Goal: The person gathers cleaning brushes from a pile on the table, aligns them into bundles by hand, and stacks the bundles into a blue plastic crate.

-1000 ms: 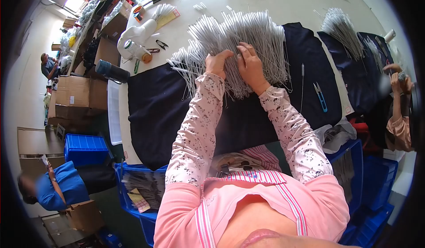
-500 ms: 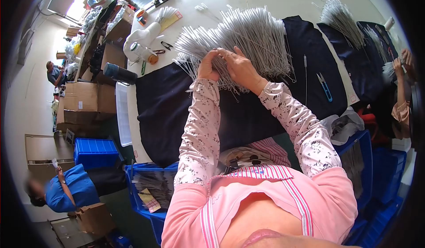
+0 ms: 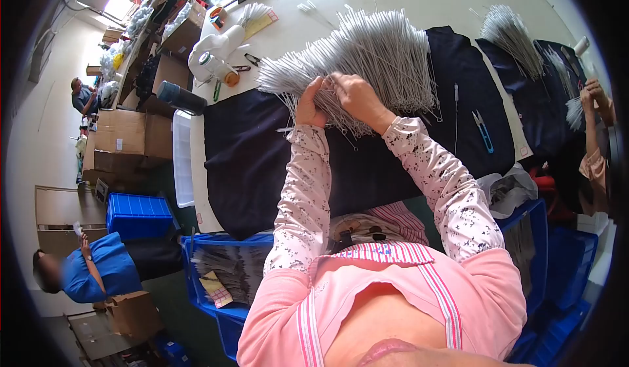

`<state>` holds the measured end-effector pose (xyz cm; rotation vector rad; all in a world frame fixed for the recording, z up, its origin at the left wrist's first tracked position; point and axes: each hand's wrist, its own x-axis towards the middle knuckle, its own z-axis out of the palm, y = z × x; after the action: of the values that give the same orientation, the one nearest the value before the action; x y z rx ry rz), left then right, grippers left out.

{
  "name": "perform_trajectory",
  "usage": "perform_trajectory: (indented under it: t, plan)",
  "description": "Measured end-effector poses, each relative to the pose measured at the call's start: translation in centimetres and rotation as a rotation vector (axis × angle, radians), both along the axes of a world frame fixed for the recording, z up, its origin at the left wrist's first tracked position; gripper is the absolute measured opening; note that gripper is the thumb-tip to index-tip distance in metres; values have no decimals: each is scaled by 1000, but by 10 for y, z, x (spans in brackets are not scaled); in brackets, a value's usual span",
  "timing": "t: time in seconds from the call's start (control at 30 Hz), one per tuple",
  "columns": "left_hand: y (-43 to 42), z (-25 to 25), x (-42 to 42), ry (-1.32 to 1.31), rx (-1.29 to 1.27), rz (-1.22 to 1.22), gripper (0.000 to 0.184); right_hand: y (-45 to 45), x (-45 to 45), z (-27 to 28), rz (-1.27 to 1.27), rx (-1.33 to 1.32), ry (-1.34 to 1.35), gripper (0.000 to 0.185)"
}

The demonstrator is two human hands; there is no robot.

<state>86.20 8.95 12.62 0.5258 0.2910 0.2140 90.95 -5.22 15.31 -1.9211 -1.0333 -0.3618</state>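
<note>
A wide pile of thin white brushes with wire loop ends [image 3: 393, 59] lies on a dark cloth [image 3: 262, 164] over the table. My left hand [image 3: 310, 105] is closed at the pile's lower left part, its fingers around some of the brushes. Beside it, my right hand [image 3: 357, 98] touches the wires, its fingers bent and drawn together near my left fingertips; what they pinch is too small to make out. A single brush [image 3: 457, 115] and blue-handled snips [image 3: 483, 132] lie on the cloth right of the pile.
Left of the pile are a jar [image 3: 219, 69], a dark bottle [image 3: 181, 97] and tape [image 3: 217, 18]. Another brush bundle [image 3: 514, 36] lies at the right, near a co-worker's hands [image 3: 595, 95]. Blue crates [image 3: 229, 308] stand below the table edge. Other people are at the left.
Both hands have moved from the middle of the pile to its left part and come close together. The left part of the pile now leans more to the left.
</note>
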Motion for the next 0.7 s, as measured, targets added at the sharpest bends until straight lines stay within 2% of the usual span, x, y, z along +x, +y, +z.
perform_trajectory:
  t: [0.07, 0.17, 0.2, 0.3, 0.33, 0.43, 0.47, 0.53, 0.7]
  plan:
    - [-8, 8, -6, 8, 27, 35, 19, 2, -13, 1, 32, -98, -7, 30]
    - [-7, 12, -12, -9, 36, -10, 20, 5, -27, 5, 62, -11, 6, 26]
    - [-4, 6, -12, 25, 110, 58, 20, 2, -25, 11, 98, 83, 72, 21]
    - [-2, 3, -16, -53, 79, 42, 24, 4, -19, 26, -4, 245, 275, 18]
    - [-2, 3, -17, -57, 91, 91, 26, 4, -12, 22, 8, 252, 152, 18]
    - [-12, 16, -30, -51, 121, 230, 35, -1, 9, -2, 165, -69, 72, 21]
    - [-19, 32, -39, -48, 224, 287, 32, -2, 15, -14, 169, -92, -4, 23]
    - [-16, 35, -53, -169, 216, 299, 31, -7, 24, -37, 180, -147, -144, 27]
    - [1, 35, -101, -324, 195, 361, 23, -10, 28, -38, 228, -252, -84, 28]
